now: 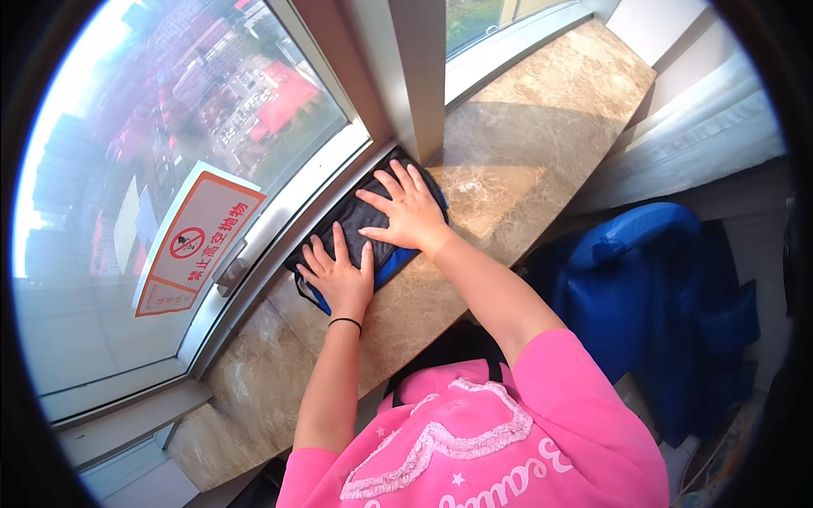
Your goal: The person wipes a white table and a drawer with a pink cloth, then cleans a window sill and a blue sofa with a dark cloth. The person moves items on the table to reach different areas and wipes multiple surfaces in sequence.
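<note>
A dark cloth with blue edging [383,248] lies flat on the brown marble windowsill [502,209], close against the window frame. It looks like a folded fabric item or bag; the picture does not settle which. My left hand [340,273] presses on its near left end, fingers spread. On its far right part rests my right hand [406,213], palm down and fingers apart. A thin loop [305,289] sticks out at the cloth's left end, beside my left hand. Both hands hide much of the cloth.
The window [222,127] with a metal handle [230,277] and a warning sticker [200,238] borders the sill. A window post [416,76] rises behind the cloth. Right of me are a blue padded seat [610,298] and a white curtain [692,140].
</note>
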`<state>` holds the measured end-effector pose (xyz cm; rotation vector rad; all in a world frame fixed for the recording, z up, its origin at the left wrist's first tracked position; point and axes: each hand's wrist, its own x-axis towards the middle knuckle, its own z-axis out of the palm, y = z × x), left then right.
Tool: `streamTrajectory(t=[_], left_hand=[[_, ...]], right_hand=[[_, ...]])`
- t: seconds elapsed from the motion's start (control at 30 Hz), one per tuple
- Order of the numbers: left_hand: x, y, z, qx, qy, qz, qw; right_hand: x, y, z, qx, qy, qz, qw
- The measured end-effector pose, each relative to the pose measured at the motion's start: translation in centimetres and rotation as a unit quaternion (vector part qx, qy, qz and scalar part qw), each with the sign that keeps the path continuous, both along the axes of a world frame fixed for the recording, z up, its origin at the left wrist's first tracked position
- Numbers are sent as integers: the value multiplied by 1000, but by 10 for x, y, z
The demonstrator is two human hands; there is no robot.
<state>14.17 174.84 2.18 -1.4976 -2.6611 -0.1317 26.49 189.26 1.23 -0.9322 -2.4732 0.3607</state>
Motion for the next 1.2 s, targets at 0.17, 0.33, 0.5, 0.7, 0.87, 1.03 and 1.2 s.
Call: streamTrajectory(t=[0.17, 0.33, 0.5, 0.7, 0.87, 1.03, 1.2], left_hand=[[4, -5, -9, -32, -7, -42, 999], [47, -44, 7, -65, -24, -122, 990], [98, -25, 16, -95, -35, -189, 977], [150, 39, 22, -66, -59, -208, 974], [183, 91, 18, -60, -69, -156, 983], [206, 142, 10, -76, -70, -55, 993], [212, 175, 2, -51, -41, -4, 998]], right_hand=[[21, -20, -6, -18, -35, -44, 998], [81, -61, 0, -25, 26, -49, 998], [144, -54, 6, -50, -8, -79, 996], [195, 6, 8, -21, -8, -92, 996], [207, 70, 9, -27, -24, -62, 997], [193, 130, -1, -45, -21, 15, 999], [174, 181, -2, -33, -37, 95, 994]])
